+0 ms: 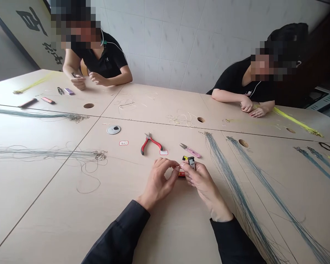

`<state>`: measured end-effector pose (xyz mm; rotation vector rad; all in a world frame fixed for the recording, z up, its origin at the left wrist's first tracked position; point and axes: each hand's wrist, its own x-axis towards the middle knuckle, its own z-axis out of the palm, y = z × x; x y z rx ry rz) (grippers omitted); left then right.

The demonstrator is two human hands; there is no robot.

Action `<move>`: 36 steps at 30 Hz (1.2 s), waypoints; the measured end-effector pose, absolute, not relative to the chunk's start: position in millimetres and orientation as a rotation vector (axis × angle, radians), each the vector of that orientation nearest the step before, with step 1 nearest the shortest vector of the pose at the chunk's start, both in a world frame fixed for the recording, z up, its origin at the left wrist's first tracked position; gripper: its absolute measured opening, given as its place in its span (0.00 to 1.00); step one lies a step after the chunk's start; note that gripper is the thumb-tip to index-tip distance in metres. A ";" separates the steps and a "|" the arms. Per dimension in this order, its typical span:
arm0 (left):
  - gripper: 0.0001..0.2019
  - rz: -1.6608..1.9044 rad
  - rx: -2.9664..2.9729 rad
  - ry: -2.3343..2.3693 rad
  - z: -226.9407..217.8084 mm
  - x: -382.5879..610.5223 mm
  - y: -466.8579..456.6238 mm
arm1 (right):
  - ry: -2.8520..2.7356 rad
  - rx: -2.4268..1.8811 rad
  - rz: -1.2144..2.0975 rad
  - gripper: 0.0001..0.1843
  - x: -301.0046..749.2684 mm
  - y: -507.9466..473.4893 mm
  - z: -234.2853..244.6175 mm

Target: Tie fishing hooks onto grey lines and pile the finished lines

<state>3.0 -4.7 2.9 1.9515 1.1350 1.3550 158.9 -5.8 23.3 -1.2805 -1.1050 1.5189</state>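
Note:
My left hand and my right hand meet near the middle of the light wooden table, fingers curled. The right hand grips a lighter with a metal top, standing upright between its fingers. The left hand's fingertips pinch towards the right hand; what they hold is too small to make out. A red flat object lies under the two hands. Red-handled pliers and small pink scissors lie just beyond the hands.
Long bundles of blue-grey line run along the table on my right, and more on my left. A white round disc lies further off. Two people in black sit across the table, hands on it.

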 end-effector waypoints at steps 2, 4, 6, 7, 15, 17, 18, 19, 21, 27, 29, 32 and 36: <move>0.03 1.338 1.923 1.138 2.7 3.2 -5.3 | -1.122 -1.284 1.502 0.21 158.6 -5.6 24.3; 0.03 1.324 1.886 1.138 1.7 3.3 -5.5 | -1.137 -1.296 1.487 0.21 158.4 -5.7 24.9; 0.04 1.316 1.842 1.134 0.1 3.3 -5.1 | -1.151 -1.309 1.464 0.21 158.7 -6.0 24.8; 0.04 1.313 1.823 1.133 -0.6 3.3 -4.8 | -1.160 -1.316 1.449 0.22 159.0 -6.1 24.5; 0.07 1.312 1.664 1.147 2.5 2.4 -3.2 | -1.147 -1.366 1.411 0.22 158.4 -6.7 24.1; 0.07 1.305 1.612 1.161 4.6 2.0 -2.8 | -1.107 -1.376 1.448 0.24 156.6 -7.1 26.1; 0.08 1.306 1.587 1.168 5.4 1.8 -2.6 | -1.087 -1.377 1.474 0.27 155.4 -7.4 26.9; 0.08 1.310 1.565 1.175 5.9 1.6 -2.5 | -1.070 -1.379 1.505 0.29 154.0 -7.6 27.1; 0.09 1.318 1.531 1.185 6.1 1.2 -2.5 | -1.053 -1.400 1.544 0.33 150.1 -8.1 25.8; 0.10 1.251 1.451 1.112 6.7 0.4 -3.8 | -1.036 -1.465 1.414 0.29 134.9 -9.5 12.0; 0.11 1.231 1.418 1.065 7.8 0.6 -4.0 | -1.031 -1.479 1.373 0.28 131.2 -9.9 9.4; 0.11 1.233 1.379 1.022 9.5 1.0 -4.2 | -1.037 -1.497 1.366 0.27 128.0 -10.3 9.4; 0.11 1.229 1.358 0.994 11.6 1.1 -4.7 | -1.010 -1.498 1.389 0.26 127.2 -10.0 10.5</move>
